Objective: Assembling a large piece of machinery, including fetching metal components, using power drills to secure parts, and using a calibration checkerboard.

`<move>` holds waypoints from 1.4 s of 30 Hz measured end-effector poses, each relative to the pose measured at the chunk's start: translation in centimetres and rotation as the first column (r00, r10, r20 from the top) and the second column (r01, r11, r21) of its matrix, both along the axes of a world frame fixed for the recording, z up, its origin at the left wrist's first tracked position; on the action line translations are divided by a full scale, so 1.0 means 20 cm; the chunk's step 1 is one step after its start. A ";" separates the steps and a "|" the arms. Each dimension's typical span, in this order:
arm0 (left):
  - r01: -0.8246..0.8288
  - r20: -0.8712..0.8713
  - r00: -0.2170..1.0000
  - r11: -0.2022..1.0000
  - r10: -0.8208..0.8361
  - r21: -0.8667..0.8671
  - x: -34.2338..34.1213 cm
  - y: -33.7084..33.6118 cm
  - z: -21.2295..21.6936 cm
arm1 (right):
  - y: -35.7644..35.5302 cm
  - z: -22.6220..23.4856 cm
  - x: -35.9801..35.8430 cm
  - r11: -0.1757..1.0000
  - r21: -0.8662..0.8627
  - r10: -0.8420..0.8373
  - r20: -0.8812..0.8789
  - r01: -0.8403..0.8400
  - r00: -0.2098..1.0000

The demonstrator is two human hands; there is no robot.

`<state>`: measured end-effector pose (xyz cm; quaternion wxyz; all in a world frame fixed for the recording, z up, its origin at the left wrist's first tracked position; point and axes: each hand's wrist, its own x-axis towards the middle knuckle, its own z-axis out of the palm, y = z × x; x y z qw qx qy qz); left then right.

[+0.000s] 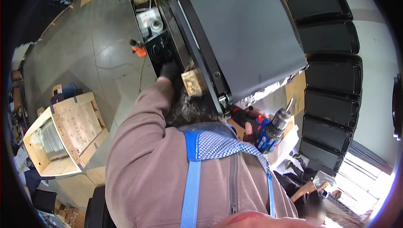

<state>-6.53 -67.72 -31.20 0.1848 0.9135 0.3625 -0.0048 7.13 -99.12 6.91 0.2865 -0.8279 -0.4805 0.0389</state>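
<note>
My left hand (168,71), in a black glove, reaches down into a black tray (158,45) with small dark parts in it. Its fingers blend into the dark tray, so I cannot make out whether they hold anything. At my right side, my right hand (249,130) is closed around a blue and black cordless drill (270,135). The drill's silver chuck and bit point up and to the right. Just ahead of me stands a large dark grey box-like unit (247,31) with a metal rail along its left edge.
A white roll (156,26) sits beyond the tray. An orange and black tool (138,49) rests left of it, with a cord. A yellowish block (193,82) lies by the unit. Black panels (331,75) line the right. A wooden crate (77,133) stands at left.
</note>
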 end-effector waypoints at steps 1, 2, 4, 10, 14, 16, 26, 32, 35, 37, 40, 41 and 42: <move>0.071 -0.027 0.997 0.997 -0.071 0.023 0.07 0.03 0.10 | -0.02 -0.01 0.00 0.999 -0.036 -0.030 0.006 0.030 1.000; 0.061 -0.083 0.995 0.998 -0.061 0.007 0.06 0.06 0.13 | -0.01 -0.01 0.00 0.997 -0.011 -0.077 -0.012 0.077 0.997; 0.055 -0.155 0.986 0.998 -0.059 -0.028 0.03 0.12 0.15 | 0.00 -0.03 0.02 0.984 0.037 -0.174 -0.051 0.176 0.983; 0.242 -0.148 0.959 0.970 -0.243 -0.030 0.03 0.11 0.38 | -0.06 -0.13 0.03 0.930 0.105 -0.297 -0.348 0.352 0.889; 0.412 -0.060 0.890 0.853 -0.453 -0.320 0.09 -0.09 0.46 | -0.09 -0.13 0.01 0.917 0.069 -0.370 -0.217 0.392 0.903; 0.239 0.072 0.971 0.928 -0.228 -0.285 -0.23 -0.34 -0.66 | -0.03 -0.11 0.00 0.952 0.056 -0.272 -0.299 0.301 0.915; 0.328 0.454 0.852 0.942 -0.263 -0.069 -0.06 -0.38 -0.70 | -0.02 -0.04 0.08 0.999 0.028 0.014 0.075 -0.017 0.997; 0.406 0.459 0.791 0.909 -0.404 0.099 -0.11 -0.25 -0.25 | -0.11 -0.20 0.05 0.961 0.138 -0.187 -0.324 0.242 0.928; 0.445 0.444 0.765 0.882 -0.466 0.158 -0.11 -0.27 -0.08 | -0.09 -0.15 0.07 0.989 0.113 -0.087 -0.043 0.092 0.995; 0.465 0.428 0.754 0.865 -0.498 0.186 -0.10 -0.25 0.07 | -0.09 -0.16 0.09 0.986 0.145 -0.071 -0.044 0.077 0.996; 0.485 0.396 0.750 0.847 -0.530 0.217 -0.26 -0.21 0.23 | -0.10 -0.19 0.11 0.983 0.180 -0.021 -0.050 0.030 0.999; 0.497 0.383 0.743 0.836 -0.549 0.234 -0.24 -0.19 0.34 | -0.11 -0.20 0.13 0.981 0.192 -0.008 -0.079 0.023 0.997; 0.261 0.517 0.848 0.941 -0.116 -0.216 -0.25 -0.19 0.46 | -0.11 -0.21 0.15 0.981 0.196 0.025 -0.110 -0.003 0.994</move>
